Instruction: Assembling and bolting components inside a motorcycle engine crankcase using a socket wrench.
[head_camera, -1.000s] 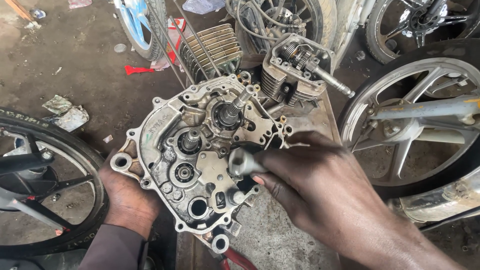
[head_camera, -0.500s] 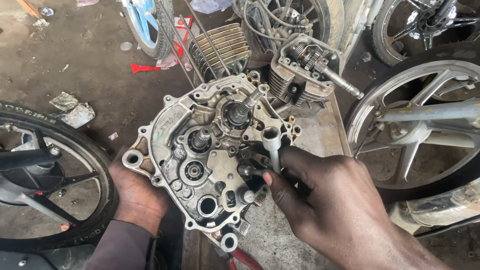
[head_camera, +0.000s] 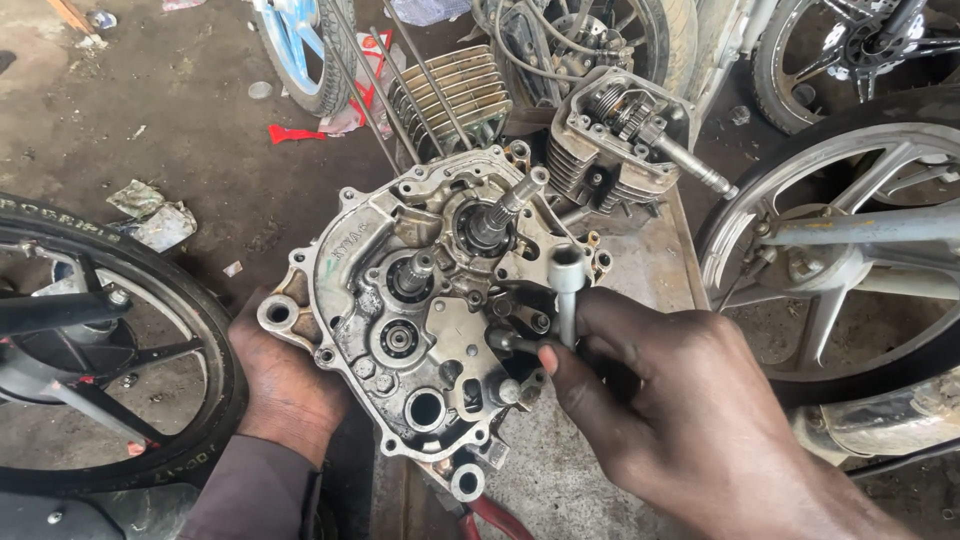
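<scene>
A grimy aluminium engine crankcase half (head_camera: 430, 310) with shafts, bearings and bolt holes lies on a dirty metal bench (head_camera: 640, 270). My left hand (head_camera: 285, 385) grips its lower left edge from underneath. My right hand (head_camera: 650, 400) is closed on a silver T-shaped socket wrench (head_camera: 567, 290), whose lower end sits on a fastener at the case's right side. The wrench's open socket end points up. A splined shaft (head_camera: 505, 212) sticks out of the case near its top.
A finned cylinder head (head_camera: 620, 135) and a finned cylinder (head_camera: 455, 95) stand behind the case. Motorcycle wheels surround the bench: a tyre (head_camera: 110, 340) at left, a grey alloy wheel (head_camera: 850, 250) at right. Red-handled pliers (head_camera: 495, 520) lie at the bench front. Litter dots the dirt floor.
My right hand has turned the wrench: its socket end swung from lower left of the hand to upright. The view has shifted, so the case sits a little to the right.
</scene>
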